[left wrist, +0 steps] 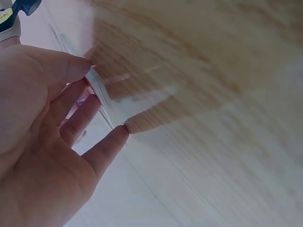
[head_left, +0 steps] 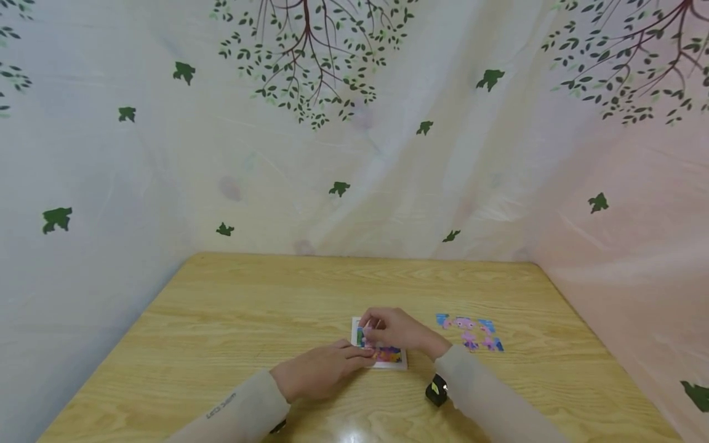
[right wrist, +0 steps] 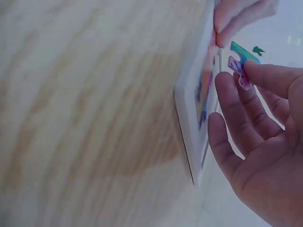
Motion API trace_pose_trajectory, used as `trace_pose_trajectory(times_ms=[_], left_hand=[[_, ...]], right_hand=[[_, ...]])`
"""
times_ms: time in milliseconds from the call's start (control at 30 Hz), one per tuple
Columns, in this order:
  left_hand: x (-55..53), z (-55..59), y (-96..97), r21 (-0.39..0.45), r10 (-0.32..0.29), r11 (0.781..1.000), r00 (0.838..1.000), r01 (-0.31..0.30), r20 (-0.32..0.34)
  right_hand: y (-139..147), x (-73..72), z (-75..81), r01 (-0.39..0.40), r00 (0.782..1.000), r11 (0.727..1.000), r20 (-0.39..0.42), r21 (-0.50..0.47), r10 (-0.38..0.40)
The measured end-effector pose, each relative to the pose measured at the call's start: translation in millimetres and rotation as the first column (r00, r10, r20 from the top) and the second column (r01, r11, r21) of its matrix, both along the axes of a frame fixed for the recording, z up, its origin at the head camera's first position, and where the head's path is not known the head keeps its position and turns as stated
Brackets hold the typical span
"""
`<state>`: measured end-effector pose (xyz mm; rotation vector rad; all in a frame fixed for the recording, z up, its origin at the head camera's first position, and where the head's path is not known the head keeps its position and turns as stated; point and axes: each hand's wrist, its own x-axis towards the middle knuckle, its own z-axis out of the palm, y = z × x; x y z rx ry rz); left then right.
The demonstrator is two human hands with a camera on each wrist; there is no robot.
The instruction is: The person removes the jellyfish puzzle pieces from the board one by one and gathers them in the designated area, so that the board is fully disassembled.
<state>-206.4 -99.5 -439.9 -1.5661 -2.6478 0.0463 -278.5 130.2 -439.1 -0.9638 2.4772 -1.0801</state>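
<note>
A small white-rimmed puzzle board [head_left: 394, 367] lies on the table, its colourful picture partly covered by both hands. My left hand [head_left: 324, 371] rests at the board's near left side, fingers stretched over it; in the left wrist view its thumb and fingertips touch the board's edge [left wrist: 98, 87]. Above the board my right hand [head_left: 397, 329] pinches a jigsaw piece [right wrist: 236, 65] between thumb and fingers. This piece is green-blue with pink and purple, and stands tilted just over the board in the right wrist view.
Several loose jigsaw pieces [head_left: 469, 340], pink and blue, lie on the wooden table [head_left: 266, 289] to the right of the board. A black wrist-worn device [head_left: 437, 391] shows under the right sleeve. A leaf-patterned cloth [head_left: 277, 184] encloses the table's back and sides.
</note>
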Motion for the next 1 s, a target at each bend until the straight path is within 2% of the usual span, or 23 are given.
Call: trace_pose_trajectory(times_ms=[100,333,500,767,1000], left_hand=[[-0.1,-0.8,0.1,0.000,0.011,1.000,1.000,-0.011,0.000],[-0.2,0.2,1.1,-0.014,0.061,0.998,0.997,-0.060,0.056],[0.9,0.8,0.1,0.029,0.071,0.997,0.992,-0.074,0.102],[2.9,3.3,1.2,0.019,0.086,0.996,0.985,-0.090,0.148],[4.0,4.6,0.6,0.015,0.091,0.995,0.982,-0.095,0.163]], right_hand=[[5.9,-0.5,4.3,0.021,1.000,1.000,0.008,0.006,-0.021],[36.1,-4.9,9.3,0.037,0.999,0.999,0.003,-0.009,-0.037],[67.5,-8.5,9.7,0.036,0.999,0.999,0.020,-0.018,-0.035],[117.6,-4.8,15.1,0.052,0.997,0.998,0.059,0.031,-0.054],[145.3,1.2,15.2,0.086,0.992,0.994,0.082,0.070,-0.092]])
